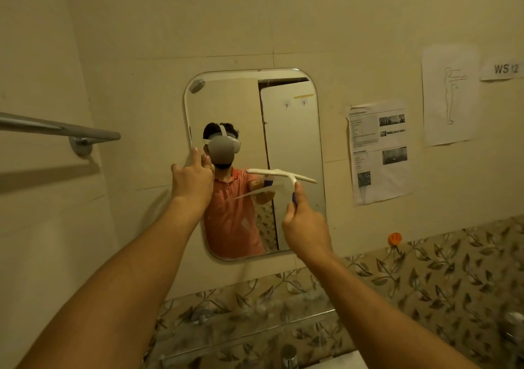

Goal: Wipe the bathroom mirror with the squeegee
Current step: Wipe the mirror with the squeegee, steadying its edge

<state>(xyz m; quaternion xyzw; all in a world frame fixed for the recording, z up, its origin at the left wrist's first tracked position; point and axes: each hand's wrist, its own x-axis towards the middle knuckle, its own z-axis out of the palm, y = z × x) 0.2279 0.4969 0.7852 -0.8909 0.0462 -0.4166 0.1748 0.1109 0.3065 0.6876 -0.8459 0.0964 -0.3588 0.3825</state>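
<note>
A rounded rectangular mirror (289,130) hangs on the beige tiled wall in the middle of the head view. My right hand (304,225) grips the blue handle of a white squeegee (283,175), whose blade lies almost level against the glass at mid-height on the mirror's right half. My left hand (192,180) reaches to the mirror's left edge, fingers extended and touching the rim. The glass reflects a person in an orange shirt wearing a headset, and a white door behind.
A chrome towel bar (65,132) juts from the left wall. Printed sheets (378,150) and a drawing (449,93) are taped to the wall right of the mirror. An orange hook (395,238) sits above the leaf-patterned tiles (425,278). A tap (289,354) stands below.
</note>
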